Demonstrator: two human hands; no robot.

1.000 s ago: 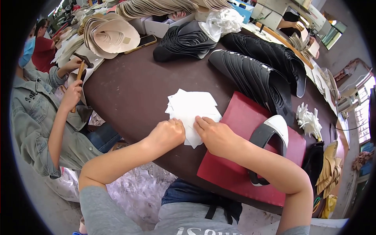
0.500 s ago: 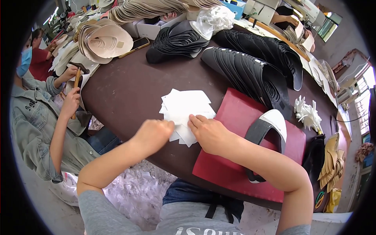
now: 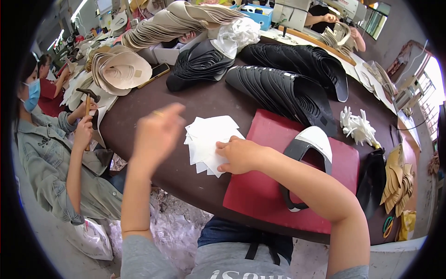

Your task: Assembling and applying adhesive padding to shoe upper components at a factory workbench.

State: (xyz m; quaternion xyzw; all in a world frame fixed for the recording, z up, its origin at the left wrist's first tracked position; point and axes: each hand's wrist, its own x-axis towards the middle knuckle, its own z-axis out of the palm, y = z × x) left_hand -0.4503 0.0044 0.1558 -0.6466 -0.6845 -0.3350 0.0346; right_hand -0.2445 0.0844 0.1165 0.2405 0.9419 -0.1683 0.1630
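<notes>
A loose pile of white square-cornered pieces (image 3: 204, 139), paper or thin lining, lies fanned out on the dark brown table. On its right side rests my right hand (image 3: 241, 156), thumb and fingers apart, pressing the pieces lightly and gripping nothing visible. Raised to the left of the pile is my left hand (image 3: 160, 132), a ring on one finger. Motion smears its fingers, so I cannot make out their pose or anything in them. Under my right forearm, a black and white shoe upper (image 3: 313, 139) sits on a red mat (image 3: 265, 186).
Stacked black uppers (image 3: 283, 93) stand beyond the mat, near beige stacked pieces (image 3: 121, 69) and a phone (image 3: 155, 74). White strips (image 3: 357, 125), tan pieces (image 3: 397, 179) and scissors (image 3: 388, 227) lie rightward. At left, a co-worker holds a hammer (image 3: 88, 104).
My left hand has lifted off the pile and swung up and left. My right hand stays on the pieces, its fingers now more spread. The view has shifted slightly.
</notes>
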